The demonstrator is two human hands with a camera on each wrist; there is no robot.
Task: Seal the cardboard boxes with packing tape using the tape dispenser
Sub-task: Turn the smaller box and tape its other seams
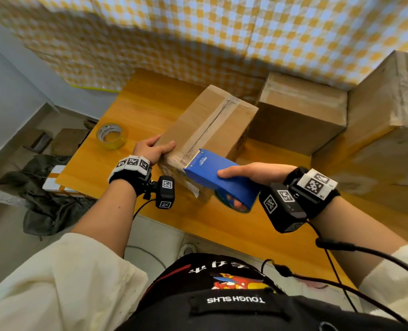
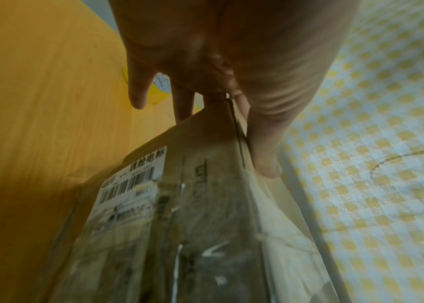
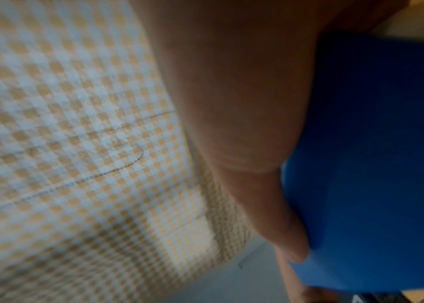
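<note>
**Taping the centre seam of a cardboard box at the bench edge**

A long orange-yellow wooden bench (image 1: pixel 150 103) runs away from the viewer, backed by a hanging cloth checked in yellow and white (image 1: pixel 198 32). On the right side of the bench stand two large brown cardboard boxes (image 1: pixel 301 115), one behind and beside the other, both well apart from the hands.

Nearer the viewer, at the front edge of the bench, lies a smaller oblong brown cardboard box (image 1: pixel 203 125), set at a slant. Its top flaps are closed, and a strip of clear tape already runs along the middle seam. A white barcode label shows on its near end in the left wrist view.

The blue plastic tape dispenser (image 1: pixel 222 180) sits with its front edge touching the near end of that seam, angled down over the box's near corner. The right hand (image 1: pixel 253 173) wraps around the dispenser's body, thumb lying flat along the top. The left hand (image 1: pixel 153 149) clamps the box's near left corner, thumb on top and fingers down the side, steadying it.

A spare roll of yellowish clear packing tape (image 1: pixel 112 136) lies flat on the bench, left of the box.

The step in hand appears to be finishing this seam. The next move likely calls for pulling the dispenser down over the near edge, then tilting it so its blade cuts the tape, while the left hand keeps the box from sliding.
</note>
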